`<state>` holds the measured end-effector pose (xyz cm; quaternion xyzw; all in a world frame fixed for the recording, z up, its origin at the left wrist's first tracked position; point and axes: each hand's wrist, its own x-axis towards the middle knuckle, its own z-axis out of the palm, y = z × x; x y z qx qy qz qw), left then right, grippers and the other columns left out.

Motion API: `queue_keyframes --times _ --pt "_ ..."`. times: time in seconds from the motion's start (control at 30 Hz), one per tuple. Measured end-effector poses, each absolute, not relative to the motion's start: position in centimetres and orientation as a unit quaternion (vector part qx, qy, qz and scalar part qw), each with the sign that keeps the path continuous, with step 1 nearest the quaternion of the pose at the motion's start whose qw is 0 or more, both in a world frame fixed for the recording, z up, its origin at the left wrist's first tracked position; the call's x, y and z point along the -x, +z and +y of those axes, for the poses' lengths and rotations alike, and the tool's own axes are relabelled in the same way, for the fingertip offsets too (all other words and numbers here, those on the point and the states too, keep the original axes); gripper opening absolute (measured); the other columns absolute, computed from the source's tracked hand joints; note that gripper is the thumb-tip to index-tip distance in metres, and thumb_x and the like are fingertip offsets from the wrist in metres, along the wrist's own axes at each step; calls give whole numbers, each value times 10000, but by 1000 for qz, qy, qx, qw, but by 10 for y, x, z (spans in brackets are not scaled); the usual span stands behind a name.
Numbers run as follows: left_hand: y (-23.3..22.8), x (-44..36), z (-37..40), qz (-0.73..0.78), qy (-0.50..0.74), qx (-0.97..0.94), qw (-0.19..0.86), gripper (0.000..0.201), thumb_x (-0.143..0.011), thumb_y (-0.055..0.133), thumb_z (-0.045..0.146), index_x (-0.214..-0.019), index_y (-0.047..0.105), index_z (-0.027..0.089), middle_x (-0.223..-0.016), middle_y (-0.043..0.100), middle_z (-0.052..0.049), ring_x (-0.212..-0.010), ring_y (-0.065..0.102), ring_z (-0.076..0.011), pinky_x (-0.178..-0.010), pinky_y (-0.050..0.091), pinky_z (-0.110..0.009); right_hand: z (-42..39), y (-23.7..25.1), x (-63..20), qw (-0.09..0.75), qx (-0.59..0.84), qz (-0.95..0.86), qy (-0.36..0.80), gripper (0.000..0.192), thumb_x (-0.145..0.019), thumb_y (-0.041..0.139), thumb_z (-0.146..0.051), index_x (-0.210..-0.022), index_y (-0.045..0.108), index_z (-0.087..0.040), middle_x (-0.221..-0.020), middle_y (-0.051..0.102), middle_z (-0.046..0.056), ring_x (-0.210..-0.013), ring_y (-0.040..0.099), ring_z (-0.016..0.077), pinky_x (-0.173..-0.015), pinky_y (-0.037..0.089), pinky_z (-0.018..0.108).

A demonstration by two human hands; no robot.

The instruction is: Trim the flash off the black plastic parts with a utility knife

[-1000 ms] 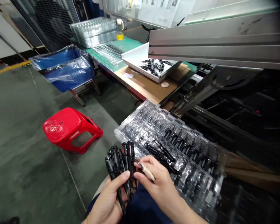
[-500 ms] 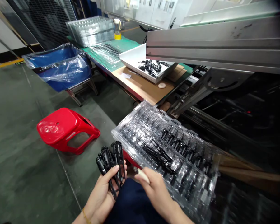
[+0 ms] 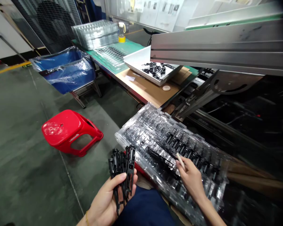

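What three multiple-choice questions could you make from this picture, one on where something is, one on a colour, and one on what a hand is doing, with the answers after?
1. Where does the right hand rest?
A. On the clear tray of black parts
B. On the stool
C. On the white bin

2. What colour is the tipped-over stool on the floor?
A. Green
B. Red
C. Yellow

3. What is the left hand doing?
A. Lying open and bare
B. Gripping a bundle of black plastic parts
C. Holding a bottle

Answers:
1 A, its fingers lie on the tray's pockets.
2 B, the plastic is bright red.
3 B, thumb and fingers are closed round the bundle.
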<state>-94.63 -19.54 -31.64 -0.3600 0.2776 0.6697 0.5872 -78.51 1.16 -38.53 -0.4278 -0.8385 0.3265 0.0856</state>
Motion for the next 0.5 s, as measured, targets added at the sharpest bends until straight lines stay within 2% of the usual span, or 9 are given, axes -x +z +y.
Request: queue_keyframes --times 0.07,0.13,0.2,0.23,0.3,0.37,0.5 --pt "-317 945 -195 291 660 349 597 327 -685 472 82 -1003 425 19 -856 583 -111 -751 551 -138 -660 449 -233 6 -361 794 75 406 -819 398 278 -765 325 -329 -972 406 -163 -655 467 13 -493 410 101 -449 342 228" --pt "-316 943 -193 313 651 328 609 284 -671 497 98 -946 466 33 -829 588 -106 -739 552 -140 -634 448 -227 -1 -334 805 26 348 -767 539 280 -789 273 -332 -963 406 -157 -557 418 -22 -404 317 60 -384 271 189" --pt "-314 940 -189 357 638 289 618 220 -651 521 107 -865 501 58 -762 596 -95 -679 558 -140 -589 448 -228 -8 -312 819 -49 271 -707 651 262 -794 274 -331 -887 443 -153 -515 375 -39 -404 280 48 -379 222 178" --pt "-313 938 -187 383 629 266 622 184 -644 527 109 -824 508 72 -711 598 -85 -609 557 -132 -543 446 -225 -11 -304 826 -79 240 -699 669 243 -790 298 -325 -843 462 -154 -516 366 -41 -424 288 48 -392 221 178" --pt "-309 935 -183 423 610 224 631 133 -644 519 108 -775 503 93 -614 587 -62 -473 525 -108 -450 421 -211 -16 -293 840 -108 201 -731 643 196 -774 352 -302 -772 486 -159 -548 375 -40 -485 320 56 -442 251 182" --pt "-306 933 -182 434 599 206 641 104 -660 496 112 -763 493 102 -578 575 -53 -433 506 -101 -401 393 -196 -17 -290 851 -107 184 -767 606 162 -765 378 -280 -743 488 -164 -593 391 -38 -552 346 67 -510 281 191" --pt "-302 934 -184 419 590 223 653 119 -674 493 114 -791 471 123 -701 593 -70 -646 572 -196 -477 430 -235 -17 -293 862 -110 174 -776 596 146 -763 381 -271 -729 478 -167 -619 403 -42 -590 359 71 -543 296 186"
